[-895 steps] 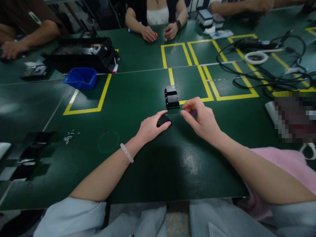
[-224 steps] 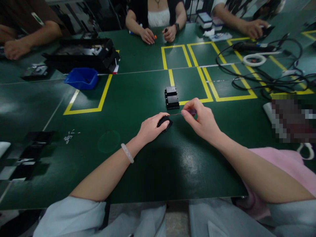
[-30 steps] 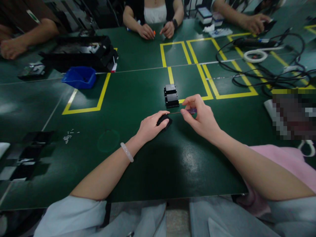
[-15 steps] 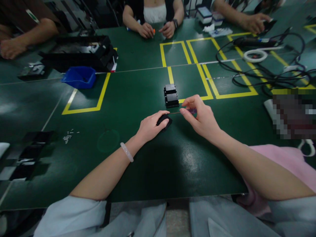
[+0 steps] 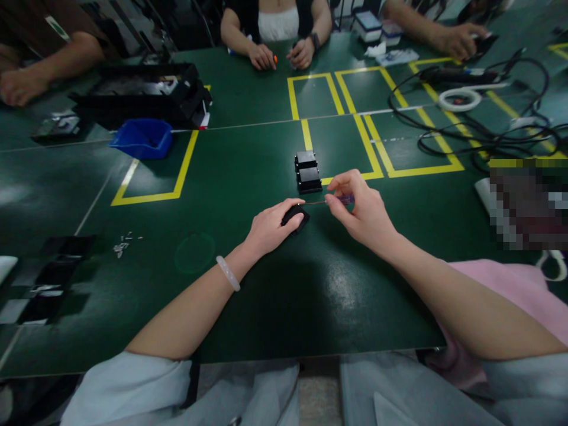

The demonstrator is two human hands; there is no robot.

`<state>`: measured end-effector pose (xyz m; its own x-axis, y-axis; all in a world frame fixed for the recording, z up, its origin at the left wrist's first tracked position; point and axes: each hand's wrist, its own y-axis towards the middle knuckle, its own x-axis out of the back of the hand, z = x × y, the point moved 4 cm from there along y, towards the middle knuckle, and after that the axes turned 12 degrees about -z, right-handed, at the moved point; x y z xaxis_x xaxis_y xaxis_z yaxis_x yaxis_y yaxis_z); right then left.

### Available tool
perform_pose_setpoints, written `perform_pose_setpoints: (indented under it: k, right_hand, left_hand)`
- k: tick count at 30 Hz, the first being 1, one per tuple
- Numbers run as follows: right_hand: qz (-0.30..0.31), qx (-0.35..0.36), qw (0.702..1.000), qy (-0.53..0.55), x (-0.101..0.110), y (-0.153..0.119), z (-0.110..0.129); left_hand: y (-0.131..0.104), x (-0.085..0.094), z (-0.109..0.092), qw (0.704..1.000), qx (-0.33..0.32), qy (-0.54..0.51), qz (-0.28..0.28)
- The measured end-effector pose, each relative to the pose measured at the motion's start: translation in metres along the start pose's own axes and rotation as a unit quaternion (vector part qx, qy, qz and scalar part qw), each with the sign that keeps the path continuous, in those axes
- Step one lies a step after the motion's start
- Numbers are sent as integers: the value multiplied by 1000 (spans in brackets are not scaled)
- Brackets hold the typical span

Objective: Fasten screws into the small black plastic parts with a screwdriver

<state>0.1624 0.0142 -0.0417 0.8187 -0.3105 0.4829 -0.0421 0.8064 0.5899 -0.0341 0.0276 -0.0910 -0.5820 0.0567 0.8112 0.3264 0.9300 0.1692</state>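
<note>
My left hand [image 5: 273, 228] grips a small black block [image 5: 302, 223] against the green table, its thumb and fingers around the block. In my right hand [image 5: 361, 207] is a screwdriver [image 5: 347, 200] with a purplish handle, held between thumb and fingers. Its thin shaft points left and its tip meets the block's upper edge near my left fingertips. Just beyond my hands lies a black assembly [image 5: 308, 173] made of two similar blocks side by side. Small silvery screws [image 5: 119, 247] are scattered on the table to the left.
A blue bin [image 5: 144, 139] stands before a stacked black tray [image 5: 142, 97] at the back left. Black flat parts [image 5: 57, 272] lie at the left. Cables [image 5: 470, 139] and pink cloth [image 5: 501, 290] are on the right. Other people's hands [image 5: 302, 54] rest across the table.
My right hand has shifted very slightly, with the screwdriver still in it. Across the table, a person's hands have moved a little. My left hand looks unmoved.
</note>
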Motion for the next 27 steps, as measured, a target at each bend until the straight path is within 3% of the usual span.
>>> perform_pose_setpoints:
  k: [27]
  right_hand:
    - [-11, -5, 1000, 4, -1, 0, -1]
  left_hand:
    - [0, 0, 0, 1000, 3, 1, 4]
